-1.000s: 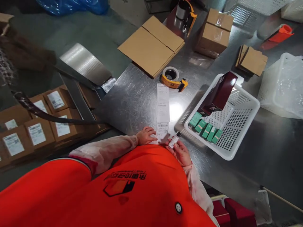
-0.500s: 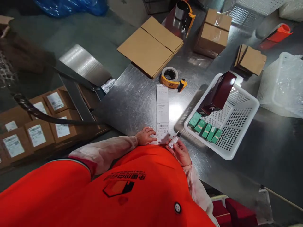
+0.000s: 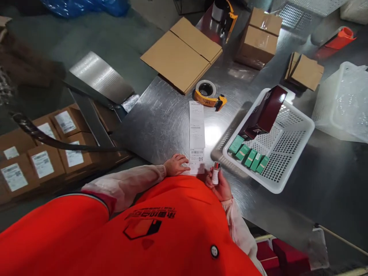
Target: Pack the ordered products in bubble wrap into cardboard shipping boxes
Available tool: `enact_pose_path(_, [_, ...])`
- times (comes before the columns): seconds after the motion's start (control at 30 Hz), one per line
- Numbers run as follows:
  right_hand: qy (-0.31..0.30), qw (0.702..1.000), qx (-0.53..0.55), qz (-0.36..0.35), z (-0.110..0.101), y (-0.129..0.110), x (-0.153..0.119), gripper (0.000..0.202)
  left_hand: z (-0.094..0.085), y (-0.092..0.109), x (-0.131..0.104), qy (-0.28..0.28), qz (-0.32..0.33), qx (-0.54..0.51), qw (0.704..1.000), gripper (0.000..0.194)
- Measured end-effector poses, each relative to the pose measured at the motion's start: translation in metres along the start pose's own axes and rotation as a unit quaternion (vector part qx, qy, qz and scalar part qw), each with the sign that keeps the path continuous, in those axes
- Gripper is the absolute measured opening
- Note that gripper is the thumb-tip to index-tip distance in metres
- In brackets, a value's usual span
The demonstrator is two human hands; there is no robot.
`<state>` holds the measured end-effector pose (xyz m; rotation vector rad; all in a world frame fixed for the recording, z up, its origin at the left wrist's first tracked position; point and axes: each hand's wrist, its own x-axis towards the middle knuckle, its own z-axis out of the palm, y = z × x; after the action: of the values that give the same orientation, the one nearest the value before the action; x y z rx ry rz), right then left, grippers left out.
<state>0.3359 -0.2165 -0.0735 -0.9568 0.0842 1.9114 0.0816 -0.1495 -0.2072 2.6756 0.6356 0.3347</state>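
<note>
My right hand (image 3: 220,186) is closed round a small white bottle (image 3: 215,174) with a shiny dark cap, held close to the orange apron. My left hand (image 3: 176,165) rests by the table's near edge with its fingers spread, their tips at the left border of a long paper strip of printed labels (image 3: 197,134). Right of the bottle stands a white perforated basket (image 3: 299,153). Inside it are several small green boxes (image 3: 249,158) and dark maroon boxes (image 3: 268,111).
A tape dispenser (image 3: 208,100) lies beyond the strip, near flattened cardboard (image 3: 184,53). Farther back stand a taped carton (image 3: 260,38) and folded cardboard (image 3: 306,73). A white bin (image 3: 330,111) is at the right. Labelled cartons (image 3: 43,165) sit at the lower left.
The bottle has turned from tilted to nearly upright in my right hand. My left hand has stayed nearly still by the paper strip.
</note>
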Motion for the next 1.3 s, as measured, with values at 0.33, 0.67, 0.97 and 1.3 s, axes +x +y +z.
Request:
enact_pose_path(0.33, [0.010, 0.999, -0.033, 0.005, 0.004, 0.000, -0.005, 0.038, -0.002, 0.002, 0.000, 0.004, -0.003, 0.013, 1.000, 0.026])
enact_pose_path(0.67, [-0.029, 0.999, -0.039, 0.009, 0.002, -0.001, -0.006, 0.039, -0.006, 0.003, 0.003, 0.059, 0.026, 0.040, 0.997, 0.024])
enact_pose_path(0.97, [-0.009, 1.000, -0.015, -0.021, -0.009, -0.004, -0.008, 0.056, -0.005, 0.003, 0.001, 0.050, 0.019, 0.022, 0.998, 0.025])
enact_pose_path(1.3, [-0.017, 0.999, -0.028, -0.021, -0.008, -0.004, -0.006, 0.047, -0.004, 0.003, 0.001, 0.044, 0.014, 0.020, 0.999, 0.025])
